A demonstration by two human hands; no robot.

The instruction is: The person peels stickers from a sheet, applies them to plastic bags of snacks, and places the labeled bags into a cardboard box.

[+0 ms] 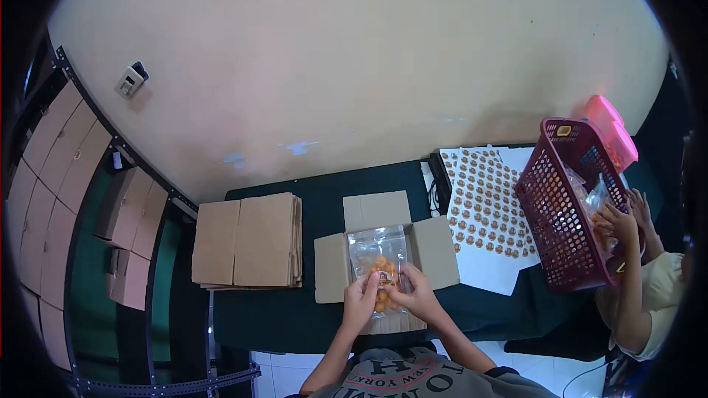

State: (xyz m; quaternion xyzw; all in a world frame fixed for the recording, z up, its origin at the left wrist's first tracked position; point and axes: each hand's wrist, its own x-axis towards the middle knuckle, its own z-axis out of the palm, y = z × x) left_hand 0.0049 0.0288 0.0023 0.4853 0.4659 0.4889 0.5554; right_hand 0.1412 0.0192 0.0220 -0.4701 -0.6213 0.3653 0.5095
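Note:
A clear plastic bag of round orange snacks is held above an open cardboard box. My left hand grips the bag's left side, its thumb near a small round sticker on the front. On the right side, my right hand is closed on the same bag, thumb pressing close to the sticker. The top part of the bag looks flat. The box's flaps are spread outward, and the bag and hands hide most of its inside.
Flattened cardboard boxes are stacked at left. Sticker sheets lie at right, beside a maroon basket with bagged items. Another person's hands reach into it. A pink container stands behind; boxes fill a shelf far left.

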